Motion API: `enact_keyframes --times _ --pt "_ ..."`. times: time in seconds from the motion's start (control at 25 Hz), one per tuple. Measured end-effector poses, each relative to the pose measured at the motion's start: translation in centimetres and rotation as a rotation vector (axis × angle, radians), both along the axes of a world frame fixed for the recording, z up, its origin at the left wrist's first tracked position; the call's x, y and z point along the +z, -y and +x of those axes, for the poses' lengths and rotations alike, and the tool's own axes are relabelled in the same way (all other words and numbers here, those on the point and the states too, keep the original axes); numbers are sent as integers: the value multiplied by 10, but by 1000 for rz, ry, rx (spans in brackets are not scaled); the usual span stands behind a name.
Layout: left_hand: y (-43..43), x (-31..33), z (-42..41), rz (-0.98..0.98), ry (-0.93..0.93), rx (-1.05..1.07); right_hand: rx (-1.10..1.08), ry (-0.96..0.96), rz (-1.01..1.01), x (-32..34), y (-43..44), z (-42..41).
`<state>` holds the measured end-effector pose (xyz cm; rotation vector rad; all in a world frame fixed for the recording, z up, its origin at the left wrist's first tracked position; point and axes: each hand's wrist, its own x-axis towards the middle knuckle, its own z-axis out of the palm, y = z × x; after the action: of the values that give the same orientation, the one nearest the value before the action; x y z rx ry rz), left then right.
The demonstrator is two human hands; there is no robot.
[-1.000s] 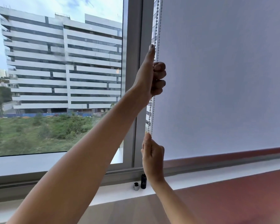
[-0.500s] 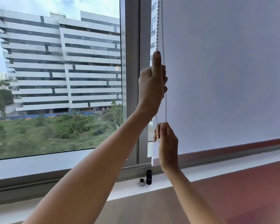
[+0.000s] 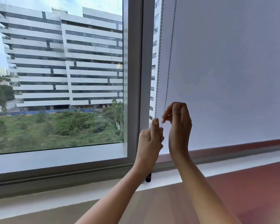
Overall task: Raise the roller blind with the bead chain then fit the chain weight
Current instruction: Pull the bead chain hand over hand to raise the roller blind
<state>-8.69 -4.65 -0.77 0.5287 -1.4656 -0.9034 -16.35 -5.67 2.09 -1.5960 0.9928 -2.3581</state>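
A white roller blind (image 3: 229,70) covers the right window pane, its bottom edge just above the sill. The bead chain (image 3: 169,67) hangs in two strands along the blind's left edge. My left hand (image 3: 149,141) is fisted around the left strand, thumb up. Beside it and slightly higher, my right hand (image 3: 178,126) pinches the right strand between its fingertips. A small black cylinder, the chain weight (image 3: 148,177), stands on the sill below my left wrist, partly hidden by my forearm.
The grey window frame post (image 3: 134,78) stands just left of the chain. The white sill (image 3: 216,168) runs along the bottom of the window. A reddish-brown surface (image 3: 249,191) lies in front of the sill.
My left hand has come down along the chain from high up to just above the sill. My right hand has shifted up and to the right, now level with the left.
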Motion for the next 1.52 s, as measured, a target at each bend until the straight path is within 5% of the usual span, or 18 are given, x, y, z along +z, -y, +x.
enact_keyframes --times 0.28,0.44,0.6,0.72,1.2,1.32,1.52 --pt "-8 -19 7 22 51 -30 280 -63 20 31 -14 7" --pt "-11 -20 3 39 58 -91 567 -112 123 96 -21 8" --pt "-12 -20 6 93 51 -135 854 48 226 170 -23 0" --pt "-13 -17 5 122 31 -191 925 -70 303 190 -19 5" --pt "0 -1 21 278 -69 -421 527 -129 -39 167 -21 24" --pt "3 22 31 160 -150 -361 428 -176 -25 149 -19 27" --pt "2 70 43 21 -32 -359 152 -283 39 70 -5 29"
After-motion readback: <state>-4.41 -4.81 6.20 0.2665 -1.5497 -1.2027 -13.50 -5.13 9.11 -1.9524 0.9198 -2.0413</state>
